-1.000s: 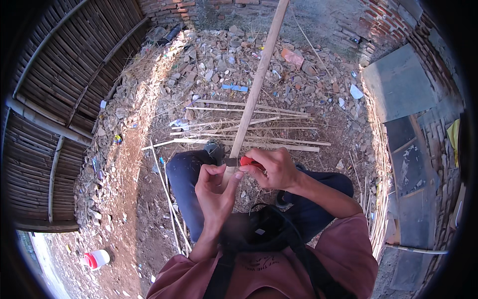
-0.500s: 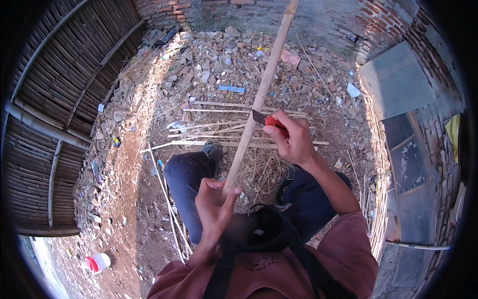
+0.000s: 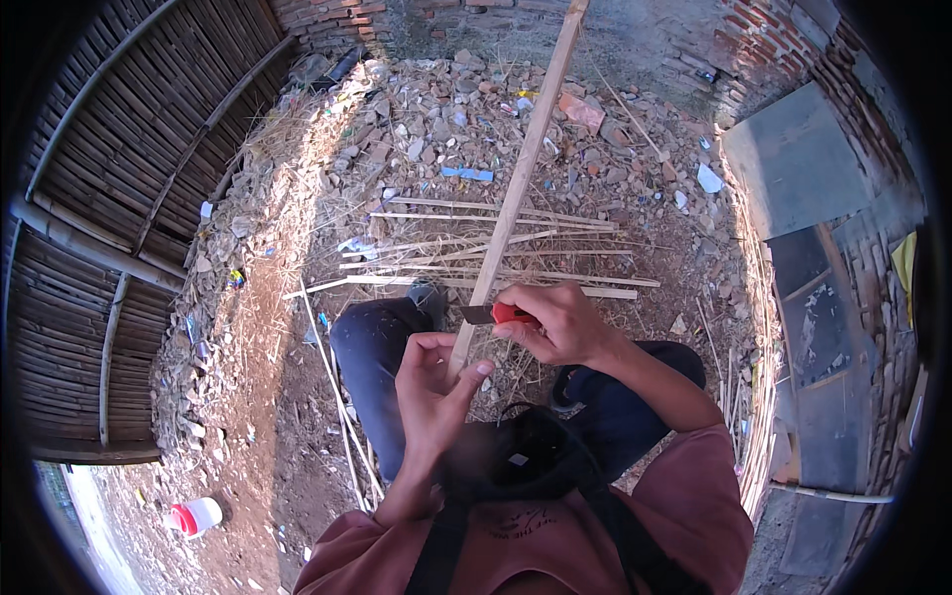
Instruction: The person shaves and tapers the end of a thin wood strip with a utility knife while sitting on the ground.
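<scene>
A long, pale wooden strip [image 3: 522, 177] slants up and away from me, its far end reaching the top of the view. My left hand [image 3: 430, 389] cups the near end loosely between fingers and thumb. In my right hand [image 3: 560, 322] is a red-handled utility knife [image 3: 511, 314], gripped with the fingers wrapped round the handle. Its dark, broad blade points left and lies across the strip a little beyond my left hand. Part of the handle is hidden by my fingers.
Several thin split strips [image 3: 496, 215] lie on the ground beyond my knees, with straw among them. Rubble [image 3: 436, 129] spreads to the brick wall. A bamboo wall [image 3: 109, 169] stands left, grey panels [image 3: 798, 159] lean right. A red-and-white container [image 3: 193, 517] is at lower left.
My right hand has drawn the knife toward me along the strip, close to my left hand. My left hand has stayed nearly in place, its thumb standing a little farther off the strip.
</scene>
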Demonstrator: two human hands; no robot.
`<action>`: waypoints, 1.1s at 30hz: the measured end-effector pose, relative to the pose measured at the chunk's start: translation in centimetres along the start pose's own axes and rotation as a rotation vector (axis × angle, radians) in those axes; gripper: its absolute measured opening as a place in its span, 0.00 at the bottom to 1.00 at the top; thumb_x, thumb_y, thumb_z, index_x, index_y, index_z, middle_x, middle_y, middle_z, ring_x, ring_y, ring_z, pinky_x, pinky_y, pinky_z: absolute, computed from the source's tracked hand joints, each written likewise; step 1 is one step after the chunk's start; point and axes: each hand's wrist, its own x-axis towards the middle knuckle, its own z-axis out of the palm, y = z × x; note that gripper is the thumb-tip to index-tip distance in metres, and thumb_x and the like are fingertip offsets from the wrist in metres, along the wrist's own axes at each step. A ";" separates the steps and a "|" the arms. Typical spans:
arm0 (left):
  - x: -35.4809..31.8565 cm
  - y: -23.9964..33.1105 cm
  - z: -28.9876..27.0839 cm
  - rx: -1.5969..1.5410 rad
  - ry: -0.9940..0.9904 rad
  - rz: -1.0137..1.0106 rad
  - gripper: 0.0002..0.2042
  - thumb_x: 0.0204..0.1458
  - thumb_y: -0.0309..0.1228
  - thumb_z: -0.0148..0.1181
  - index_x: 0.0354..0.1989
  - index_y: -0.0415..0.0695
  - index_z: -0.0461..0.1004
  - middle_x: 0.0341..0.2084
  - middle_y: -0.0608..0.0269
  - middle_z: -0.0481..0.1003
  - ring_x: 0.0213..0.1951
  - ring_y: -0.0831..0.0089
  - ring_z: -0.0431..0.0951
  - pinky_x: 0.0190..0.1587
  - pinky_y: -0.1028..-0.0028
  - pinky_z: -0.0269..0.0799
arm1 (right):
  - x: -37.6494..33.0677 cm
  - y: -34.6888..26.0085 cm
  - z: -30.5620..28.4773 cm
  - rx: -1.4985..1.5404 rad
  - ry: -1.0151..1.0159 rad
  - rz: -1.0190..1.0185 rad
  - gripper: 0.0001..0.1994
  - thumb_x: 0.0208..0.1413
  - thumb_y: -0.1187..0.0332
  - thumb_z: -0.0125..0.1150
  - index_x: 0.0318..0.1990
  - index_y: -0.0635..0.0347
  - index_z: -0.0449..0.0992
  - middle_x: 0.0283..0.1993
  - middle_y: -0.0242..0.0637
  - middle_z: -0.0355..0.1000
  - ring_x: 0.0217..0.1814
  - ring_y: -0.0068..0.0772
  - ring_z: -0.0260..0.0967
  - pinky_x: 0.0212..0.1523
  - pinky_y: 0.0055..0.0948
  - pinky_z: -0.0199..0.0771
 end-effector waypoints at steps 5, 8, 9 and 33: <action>0.3 -0.5 0.0 -0.116 0.028 0.031 0.18 0.55 0.16 0.72 0.47 0.39 0.67 0.41 0.58 0.81 0.43 0.77 0.83 0.46 0.77 0.80 | -0.6 -0.4 1.6 -0.029 -0.071 -0.093 0.12 0.60 0.61 0.71 0.42 0.60 0.79 0.31 0.34 0.79 0.25 0.36 0.79 0.25 0.33 0.77; 0.5 -1.6 -0.5 -0.035 0.046 0.123 0.19 0.54 0.15 0.72 0.46 0.40 0.66 0.40 0.57 0.81 0.43 0.75 0.84 0.46 0.77 0.81 | -0.6 -0.5 1.8 0.001 -0.068 -0.079 0.12 0.59 0.63 0.71 0.42 0.60 0.79 0.31 0.34 0.79 0.25 0.36 0.79 0.25 0.33 0.78; 0.5 -1.4 -0.4 -0.035 0.045 0.123 0.19 0.54 0.15 0.72 0.46 0.40 0.66 0.40 0.57 0.81 0.43 0.75 0.84 0.46 0.77 0.81 | -0.7 -0.4 1.8 0.001 -0.068 -0.079 0.12 0.59 0.63 0.71 0.42 0.60 0.79 0.31 0.34 0.79 0.25 0.36 0.79 0.25 0.33 0.78; 0.6 -1.1 0.3 -0.074 0.098 0.113 0.19 0.53 0.17 0.75 0.42 0.41 0.66 0.37 0.69 0.69 0.39 0.87 0.71 0.41 0.83 0.68 | -0.9 -1.2 2.5 -0.123 0.052 -0.093 0.09 0.61 0.63 0.70 0.42 0.57 0.79 0.32 0.30 0.81 0.26 0.30 0.81 0.21 0.31 0.77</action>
